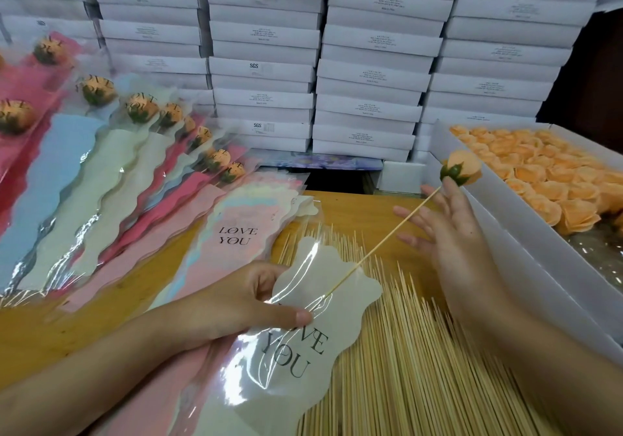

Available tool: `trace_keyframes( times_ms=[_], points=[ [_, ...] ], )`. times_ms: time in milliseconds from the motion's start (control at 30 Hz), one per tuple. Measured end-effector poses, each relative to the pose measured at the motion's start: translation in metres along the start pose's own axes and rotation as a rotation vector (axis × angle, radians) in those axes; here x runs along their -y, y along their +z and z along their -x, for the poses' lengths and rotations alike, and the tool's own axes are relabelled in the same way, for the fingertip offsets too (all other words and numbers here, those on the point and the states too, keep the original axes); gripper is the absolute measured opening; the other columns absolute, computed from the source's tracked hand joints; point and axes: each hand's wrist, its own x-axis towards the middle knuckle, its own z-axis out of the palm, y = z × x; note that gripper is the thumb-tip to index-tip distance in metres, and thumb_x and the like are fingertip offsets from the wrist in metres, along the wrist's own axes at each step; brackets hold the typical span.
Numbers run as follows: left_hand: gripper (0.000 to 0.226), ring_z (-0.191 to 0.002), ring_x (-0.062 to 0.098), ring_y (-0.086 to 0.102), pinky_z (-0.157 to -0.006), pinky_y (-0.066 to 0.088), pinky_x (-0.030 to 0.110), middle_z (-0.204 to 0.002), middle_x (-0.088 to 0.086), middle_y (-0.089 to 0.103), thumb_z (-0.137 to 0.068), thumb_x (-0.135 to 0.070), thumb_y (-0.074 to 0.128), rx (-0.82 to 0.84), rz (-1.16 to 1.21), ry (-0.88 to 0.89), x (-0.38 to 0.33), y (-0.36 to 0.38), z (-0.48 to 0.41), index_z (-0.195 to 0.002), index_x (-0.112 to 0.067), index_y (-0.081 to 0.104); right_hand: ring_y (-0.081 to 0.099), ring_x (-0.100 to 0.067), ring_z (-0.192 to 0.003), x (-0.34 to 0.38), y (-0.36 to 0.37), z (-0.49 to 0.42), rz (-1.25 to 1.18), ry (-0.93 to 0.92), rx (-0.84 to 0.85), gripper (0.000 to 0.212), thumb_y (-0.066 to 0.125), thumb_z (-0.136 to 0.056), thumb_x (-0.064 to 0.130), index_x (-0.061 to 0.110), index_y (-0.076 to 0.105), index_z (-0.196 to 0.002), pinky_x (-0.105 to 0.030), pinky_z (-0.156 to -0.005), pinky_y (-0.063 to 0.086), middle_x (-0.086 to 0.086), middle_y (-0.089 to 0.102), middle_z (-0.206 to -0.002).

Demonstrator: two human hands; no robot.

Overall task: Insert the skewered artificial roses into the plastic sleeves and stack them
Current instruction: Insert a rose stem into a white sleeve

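Nearest you is the sleeve (303, 361), cream card printed LOVE YOU under clear plastic, and everything else is placed from it. Far beyond it rises the wall of white boxes (371, 64). To its right stands the open tray (526, 243) of loose orange roses (539, 179). To its left and beyond, the finished sleeves (111, 172) lie fanned, each with a rose inside. Under it and to its right spreads the bed of bare skewers (421, 351) on the wooden surface (354, 206). Just beyond it lies the pile of empty sleeves (236, 233). Your left hand (236, 304) pinches the sleeve's mouth, thumb on top of the plastic. Your right hand (451, 233) is spread, fingers straight, one fingertip touching the green base of the skewered rose (463, 167), which hangs well beyond the sleeve to the right. Its stick (381, 243) slants down, the tip just inside the mouth. You appear to be mid-insertion. Next, push the rose along the stick's line until the head sits under the clear plastic, keeping the mouth held apart so the tip doesn't snag.
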Motion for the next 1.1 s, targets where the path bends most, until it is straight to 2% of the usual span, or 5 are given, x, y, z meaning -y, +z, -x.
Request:
trace_keyframes(
  times_ms=[233,700,933,1033,1100],
  points=[
    [0.029,-0.079,0.031,0.055,-0.074,0.039,0.047,-0.089,0.025,0.065,-0.082,-0.019,0.077,-0.052,-0.034,-0.027,0.003,-0.001,0.000,-0.100,0.001,0.067,0.066,-0.004,-0.104,0.002,0.004,0.006,0.088,-0.017,0.040,0.046,0.047,-0.101,0.014,0.037,0.037,-0.140,-0.039,-0.092,0.054,0.020,0.049,-0.136],
    [0.006,-0.071,0.011,0.065,-0.069,0.052,0.021,-0.080,0.000,0.070,-0.086,-0.008,0.071,-0.020,0.030,0.013,0.006,-0.005,-0.001,-0.092,-0.007,0.069,0.061,-0.004,-0.112,-0.005,0.012,0.032,0.283,-0.109,0.364,0.040,0.045,-0.101,0.019,0.030,0.050,-0.139,-0.034,-0.096,0.051,0.021,0.062,-0.126],
    [0.013,-0.081,0.016,0.067,-0.077,0.053,0.027,-0.091,0.006,0.073,-0.084,-0.014,0.074,-0.045,0.020,0.016,0.006,-0.004,0.000,-0.096,-0.010,0.072,0.055,0.003,-0.118,-0.003,0.013,0.042,0.360,-0.180,0.445,0.035,0.048,-0.098,0.033,0.034,0.056,-0.133,-0.020,-0.097,0.047,0.022,0.063,-0.125],
    [0.059,-0.085,0.030,0.060,-0.082,0.046,0.040,-0.096,0.016,0.067,-0.071,-0.034,0.085,-0.127,-0.022,-0.018,0.010,-0.006,-0.001,-0.103,0.009,0.061,0.056,0.003,-0.116,-0.001,0.013,0.044,0.373,-0.217,0.488,0.038,0.046,-0.095,0.032,0.031,0.059,-0.131,-0.013,-0.091,0.045,0.022,0.064,-0.122],
    [0.055,-0.090,0.034,0.065,-0.086,0.050,0.041,-0.104,0.016,0.070,-0.073,-0.032,0.084,-0.115,0.010,-0.005,0.011,-0.007,0.000,-0.106,0.006,0.063,0.059,-0.001,-0.115,-0.001,0.014,0.043,0.321,-0.193,0.487,0.029,0.048,-0.099,0.026,0.032,0.057,-0.126,-0.017,-0.090,0.048,0.020,0.065,-0.121]
  ],
)
